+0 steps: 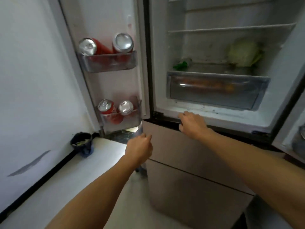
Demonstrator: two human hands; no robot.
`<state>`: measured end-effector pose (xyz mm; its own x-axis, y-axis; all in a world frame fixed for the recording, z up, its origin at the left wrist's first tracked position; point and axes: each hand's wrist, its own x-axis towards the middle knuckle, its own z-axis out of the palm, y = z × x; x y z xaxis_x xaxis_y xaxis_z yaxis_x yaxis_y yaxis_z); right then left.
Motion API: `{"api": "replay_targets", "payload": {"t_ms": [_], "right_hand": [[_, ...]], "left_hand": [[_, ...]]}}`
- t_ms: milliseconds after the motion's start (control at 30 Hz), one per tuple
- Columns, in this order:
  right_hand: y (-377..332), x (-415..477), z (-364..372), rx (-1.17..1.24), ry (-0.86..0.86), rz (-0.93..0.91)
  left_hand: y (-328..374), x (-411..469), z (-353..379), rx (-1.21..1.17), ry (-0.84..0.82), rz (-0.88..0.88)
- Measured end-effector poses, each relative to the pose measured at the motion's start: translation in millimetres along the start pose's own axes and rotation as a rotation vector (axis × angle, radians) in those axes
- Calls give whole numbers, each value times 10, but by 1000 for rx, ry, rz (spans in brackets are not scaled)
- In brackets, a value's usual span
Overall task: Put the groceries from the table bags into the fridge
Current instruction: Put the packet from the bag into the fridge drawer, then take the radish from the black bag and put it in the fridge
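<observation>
The fridge (158, 55) stands open in front of me. Its left door holds red cans in an upper bin (109, 61) and a lower bin (121, 119). A pale green cabbage (244, 52) and a small green item (180, 65) lie on the glass shelf above a clear crisper drawer (214, 89) with orange produce inside. My left hand (139, 148) is closed around a clear plastic bottle (140, 130), held upright below the lower door bin. My right hand (192, 123) curls its fingers over the top edge of the beige drawer front (166, 142) under the open compartment.
A white wall (33, 80) runs along the left with a black baseboard. A dark bin (81, 142) with scraps sits on the floor by the door hinge. The right fridge door (295, 139) stands open at the far right. A second beige drawer (189, 195) lies lower.
</observation>
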<state>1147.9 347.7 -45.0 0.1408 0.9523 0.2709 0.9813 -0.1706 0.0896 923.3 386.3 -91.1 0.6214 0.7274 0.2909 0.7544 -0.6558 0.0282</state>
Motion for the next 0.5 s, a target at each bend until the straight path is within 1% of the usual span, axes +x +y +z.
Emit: {"api": "replay_targets", "payload": {"t_ms": [100,233,400,500], "right_hand": [[-721,-228,69,-2,-18,-158],[-1768,-437,88,87,4,-339],[-3278,-689,21,98,-7,-554],[-4280,-927,-42,134,24,-685]], "left_hand": [[-347,-731,-74,21,-62,-139],[-966,-1667,-215,88,-107,-325],[-1785,-2977,-585,122,-92,-541],[-2267,-3856,-881,164,-78,-652]]}}
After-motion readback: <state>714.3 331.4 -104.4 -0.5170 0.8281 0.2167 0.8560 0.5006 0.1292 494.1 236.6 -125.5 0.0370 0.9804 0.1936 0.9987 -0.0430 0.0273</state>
